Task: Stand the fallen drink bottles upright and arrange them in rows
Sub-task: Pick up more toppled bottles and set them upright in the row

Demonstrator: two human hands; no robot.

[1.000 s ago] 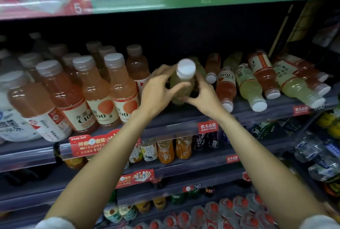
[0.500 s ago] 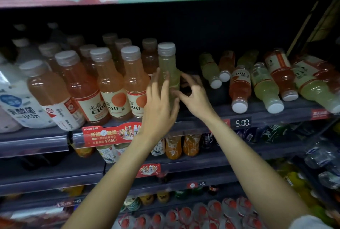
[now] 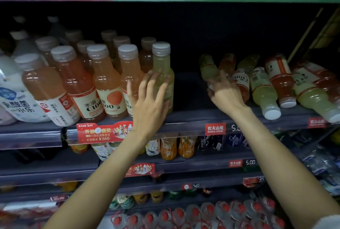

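Both bare forearms are raised forward and upward. The left hand (image 3: 149,98) is held open, its fingers spread and straight, palm turned away. The right hand (image 3: 225,93) is extended further right, its fingers curled in a grip, back toward the camera.

Yellow bottle (image 3: 162,74) now upright beside orange row; right hand (image 3: 227,96) moved onto fallen bottle (image 3: 208,68).
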